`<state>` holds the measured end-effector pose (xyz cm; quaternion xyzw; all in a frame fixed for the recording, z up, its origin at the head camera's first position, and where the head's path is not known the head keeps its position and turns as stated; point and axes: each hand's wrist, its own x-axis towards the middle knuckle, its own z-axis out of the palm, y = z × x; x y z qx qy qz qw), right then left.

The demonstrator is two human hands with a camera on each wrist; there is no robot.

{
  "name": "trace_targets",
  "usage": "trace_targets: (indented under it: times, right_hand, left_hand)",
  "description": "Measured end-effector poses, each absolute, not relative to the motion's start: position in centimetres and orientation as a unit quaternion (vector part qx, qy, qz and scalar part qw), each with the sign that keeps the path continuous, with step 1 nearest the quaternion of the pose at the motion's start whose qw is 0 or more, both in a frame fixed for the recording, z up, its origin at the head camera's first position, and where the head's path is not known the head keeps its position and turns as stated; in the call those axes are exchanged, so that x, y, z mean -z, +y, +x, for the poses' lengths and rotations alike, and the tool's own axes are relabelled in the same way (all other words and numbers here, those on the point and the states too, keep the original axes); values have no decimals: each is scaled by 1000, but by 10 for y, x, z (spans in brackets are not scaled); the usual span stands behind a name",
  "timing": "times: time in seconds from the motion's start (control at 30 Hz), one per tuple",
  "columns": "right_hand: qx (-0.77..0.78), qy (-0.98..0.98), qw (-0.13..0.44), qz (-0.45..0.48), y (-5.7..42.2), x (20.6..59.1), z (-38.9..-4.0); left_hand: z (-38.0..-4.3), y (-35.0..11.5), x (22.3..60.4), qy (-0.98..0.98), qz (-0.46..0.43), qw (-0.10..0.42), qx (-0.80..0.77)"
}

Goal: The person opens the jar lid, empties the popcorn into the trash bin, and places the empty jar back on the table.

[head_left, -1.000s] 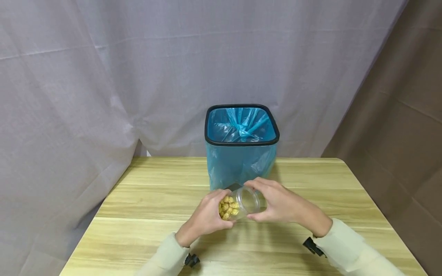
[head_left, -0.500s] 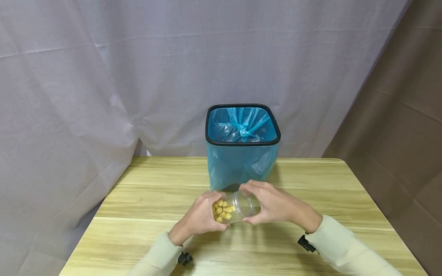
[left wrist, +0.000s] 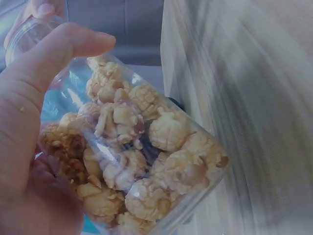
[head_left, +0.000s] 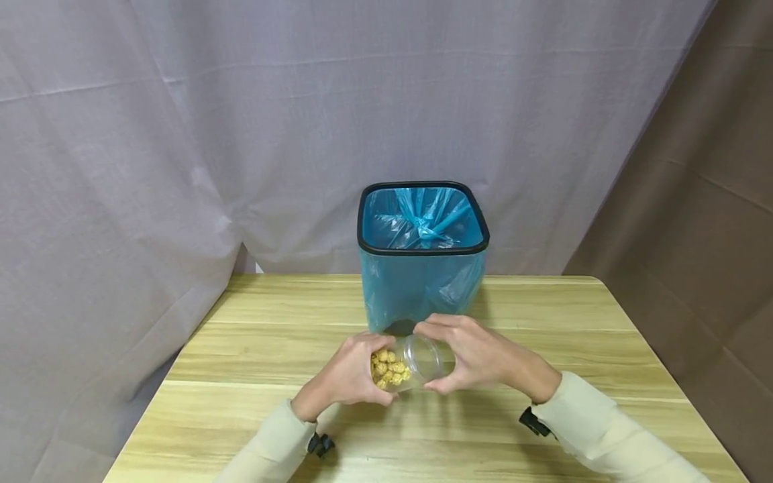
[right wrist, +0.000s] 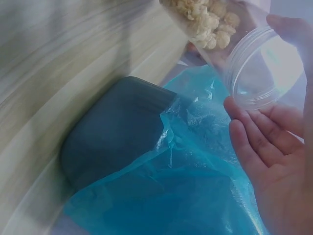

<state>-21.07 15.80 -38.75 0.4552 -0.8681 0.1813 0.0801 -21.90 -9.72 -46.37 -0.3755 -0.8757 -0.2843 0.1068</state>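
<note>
Pale wooden tabletop [head_left: 253, 349] lies under my hands. Nearest me, my left hand [head_left: 350, 376] grips the popcorn-filled base of a clear plastic jar [head_left: 410, 363] held tipped on its side, while my right hand [head_left: 477, 355] grips its open mouth. Just beyond stands a black-rimmed bin lined with blue plastic [head_left: 423, 268], before a grey curtain [head_left: 181, 134].

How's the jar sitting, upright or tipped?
Tipped. The jar lies sideways between both hands, popcorn heaped at the left hand's end, the other end by the right hand.
</note>
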Motion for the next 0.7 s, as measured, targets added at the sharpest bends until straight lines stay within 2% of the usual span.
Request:
trace_targets:
  times: [0.4,0.57,0.7]
  right_hand:
    - [-123,-834,145,518,161,384,-211]
    - [-79,-811,172,553,160,380,-209]
    - [-79,-810,157,559,161,379,-207]
  left_hand:
    - [-223,-96,460,-859,-408,56,303]
    - [-227,-98,459,-843,-427,-6,328]
    - [-229,-99,458,-831,-441,-26,338]
